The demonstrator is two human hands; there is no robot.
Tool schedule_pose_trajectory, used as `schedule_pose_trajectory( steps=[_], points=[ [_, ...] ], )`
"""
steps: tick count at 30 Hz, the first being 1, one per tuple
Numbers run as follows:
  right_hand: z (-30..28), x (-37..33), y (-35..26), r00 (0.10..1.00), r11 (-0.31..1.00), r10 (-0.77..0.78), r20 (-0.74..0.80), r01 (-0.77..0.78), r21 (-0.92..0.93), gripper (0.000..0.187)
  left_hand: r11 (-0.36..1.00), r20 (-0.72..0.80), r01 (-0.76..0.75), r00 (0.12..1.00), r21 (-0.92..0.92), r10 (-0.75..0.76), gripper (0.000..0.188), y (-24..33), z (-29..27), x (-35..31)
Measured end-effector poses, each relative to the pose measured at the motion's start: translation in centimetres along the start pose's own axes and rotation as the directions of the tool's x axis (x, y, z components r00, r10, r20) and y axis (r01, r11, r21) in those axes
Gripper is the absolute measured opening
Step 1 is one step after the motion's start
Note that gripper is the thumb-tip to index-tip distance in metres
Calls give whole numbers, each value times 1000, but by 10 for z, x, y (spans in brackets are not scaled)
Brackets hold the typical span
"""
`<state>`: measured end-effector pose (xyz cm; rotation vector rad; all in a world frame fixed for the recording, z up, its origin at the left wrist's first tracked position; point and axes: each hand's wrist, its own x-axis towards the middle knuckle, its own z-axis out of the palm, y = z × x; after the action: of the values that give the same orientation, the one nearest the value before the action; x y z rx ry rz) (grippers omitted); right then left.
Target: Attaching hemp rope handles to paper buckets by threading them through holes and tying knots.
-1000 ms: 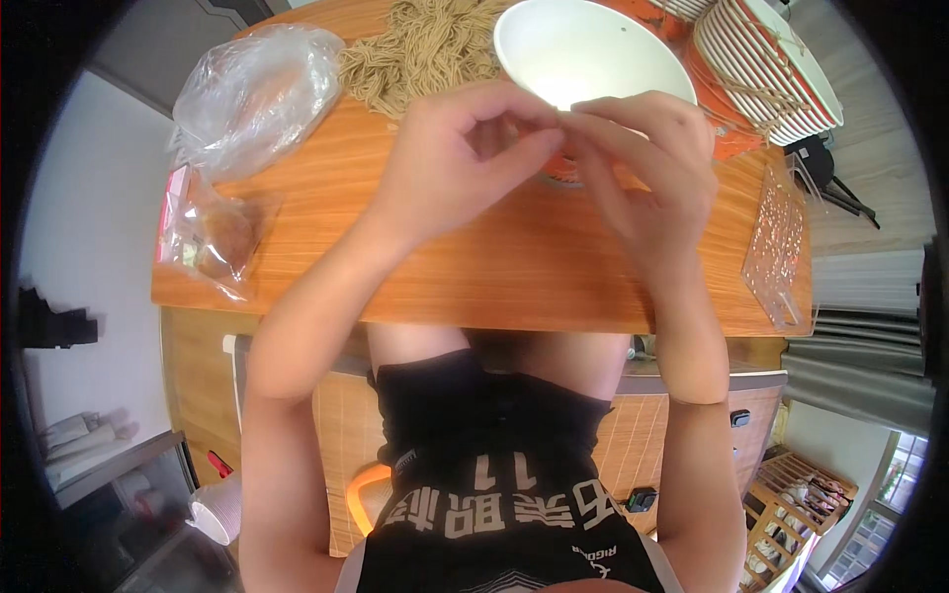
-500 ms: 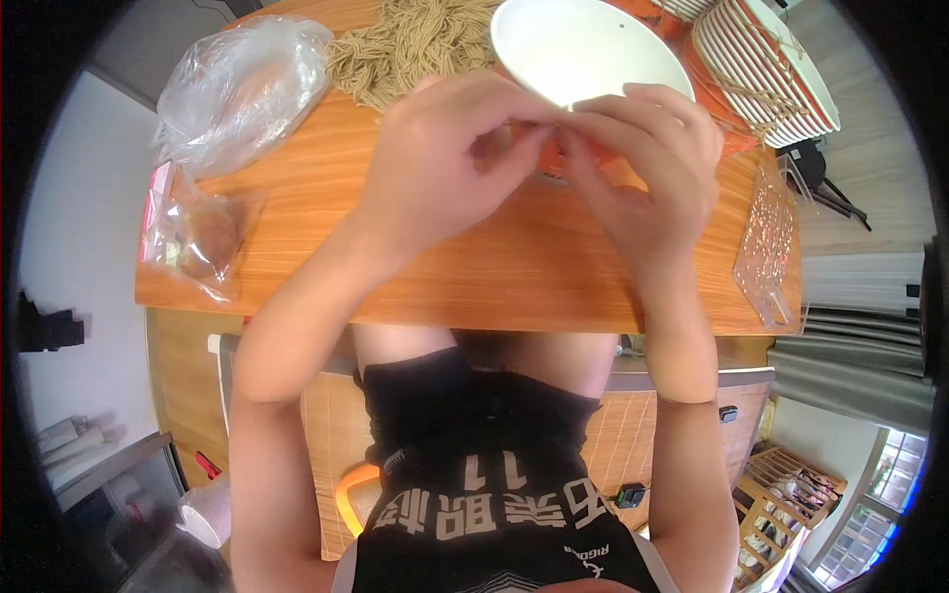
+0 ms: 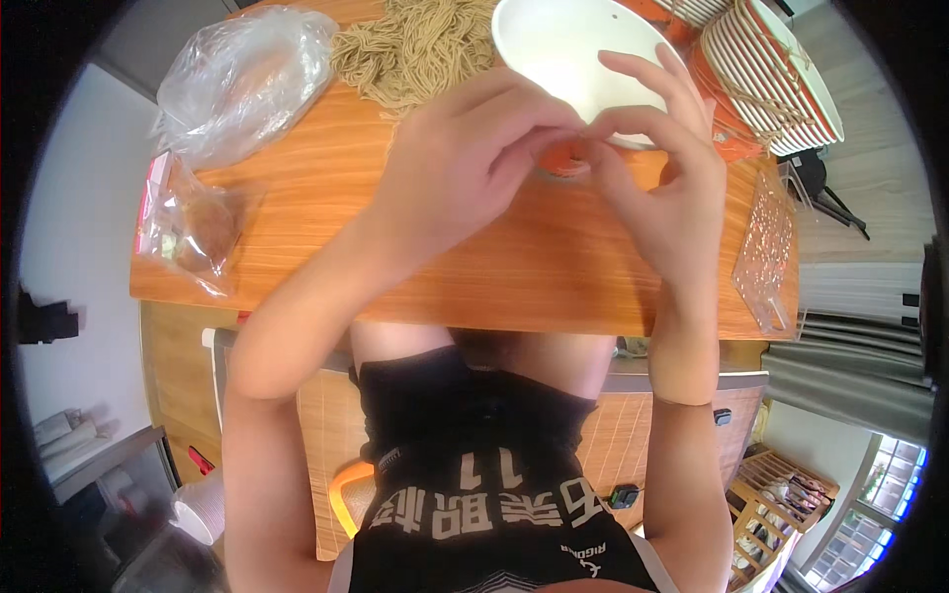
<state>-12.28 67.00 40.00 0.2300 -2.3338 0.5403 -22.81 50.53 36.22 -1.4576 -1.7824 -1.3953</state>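
Note:
Above the table, my left hand (image 3: 474,148) is closed in a pinch, its fingertips meeting those of my right hand (image 3: 672,168). Thumb and forefinger of the right hand are also pressed together, while its other fingers stretch up over a white oval bowl (image 3: 554,59). Whatever lies between the fingertips is too small to make out. A small orange-red piece (image 3: 565,158) shows just below them. Beyond my left hand lies a heap of tan cord (image 3: 410,49), with a strand trailing toward that hand.
At the table's (image 3: 465,287) left are a clear plastic bag (image 3: 242,89) and a smaller packet (image 3: 203,232) with something brown inside. A stack of white-edged pieces (image 3: 766,79) with tan cords across it stands far right. A clear tray (image 3: 766,252) of small shiny bits lies near the right edge.
Both pinching hands have shifted slightly right. My right hand has raised and spread its outer fingers over the bowl, while its thumb and forefinger stay together.

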Motion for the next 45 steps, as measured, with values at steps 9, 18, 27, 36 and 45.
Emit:
schedule_pose_trajectory(
  steps=[9, 18, 27, 36, 45],
  points=[
    [-7, -3, 5, 975, 943, 163, 152, -200, 266, 12, 998, -54, -53, 997, 18, 54, 19, 4, 4, 1],
    [-11, 0, 5, 937, 877, 256, 238, -329, 350, 10, 996, -65, -40, 997, -73, 36, 20, 2, 4, -2],
    [-19, 2, 7, 909, 813, 310, 278, -405, 418, 9, 996, -76, -50, 996, -70, 44, 22, 5, 8, -2],
    [-12, 4, 9, 938, 895, 241, 249, -314, 317, 10, 999, -43, -4, 999, -32, 3, 11, 5, -7, 2],
    [-2, 2, -7, 978, 966, 182, 98, -196, 166, 18, 964, -118, 67, 988, -258, -100, 7, -7, -6, 1]
  ],
)
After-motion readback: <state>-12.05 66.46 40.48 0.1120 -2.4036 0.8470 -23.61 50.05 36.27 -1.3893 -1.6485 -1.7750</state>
